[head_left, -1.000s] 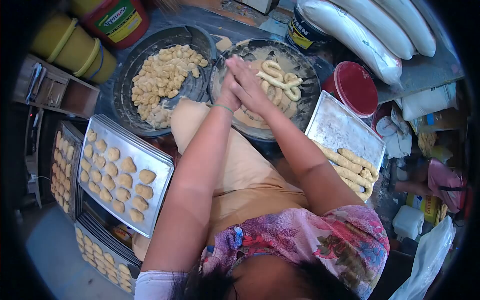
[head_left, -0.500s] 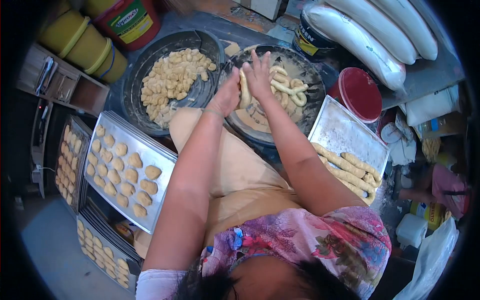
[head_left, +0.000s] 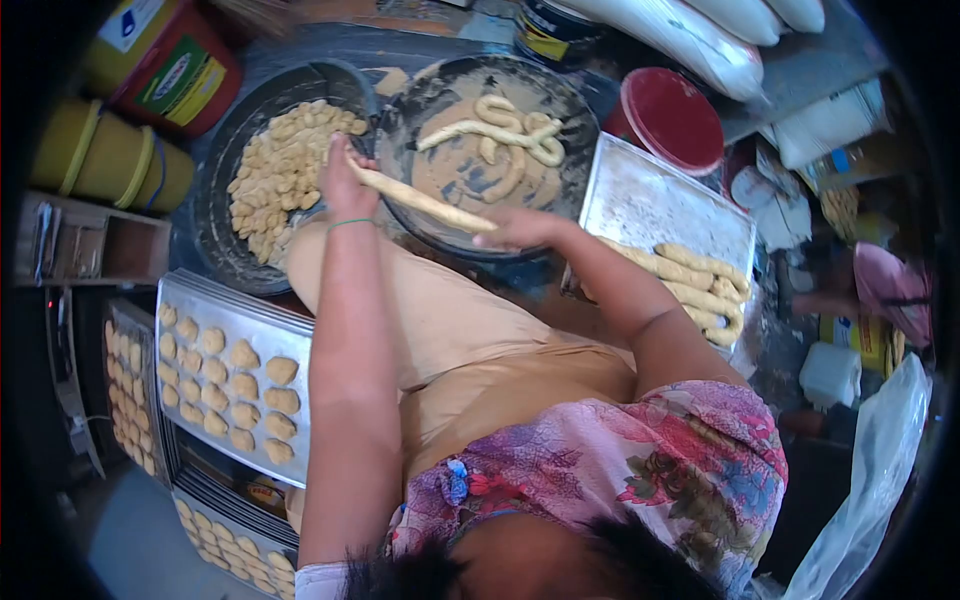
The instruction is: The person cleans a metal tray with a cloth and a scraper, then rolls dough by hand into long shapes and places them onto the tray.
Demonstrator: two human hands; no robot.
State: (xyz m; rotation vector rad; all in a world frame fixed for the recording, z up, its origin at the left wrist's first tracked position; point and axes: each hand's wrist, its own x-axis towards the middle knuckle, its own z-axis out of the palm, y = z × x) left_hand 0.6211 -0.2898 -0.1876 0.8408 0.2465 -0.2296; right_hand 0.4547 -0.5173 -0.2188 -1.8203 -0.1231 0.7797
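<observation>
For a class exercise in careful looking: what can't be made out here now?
All in the head view:
- The upper end of the pale dough rope: hidden in the bare left hand.
- Surfaces of the silver metal trays beneath the top one: covered by it.
- Far ends of the white plastic-wrapped sacks: cut off by the top edge.
- Small print on the green-and-yellow label: too small.

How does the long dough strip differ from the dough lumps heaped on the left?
The dough strip is one long, slender, nearly straight piece; the dough lumps are many, short and rounded. The strip is held up between the left hand and right hand, while the lumps lie heaped in the dark basin. Both are pale yellowish.
</observation>
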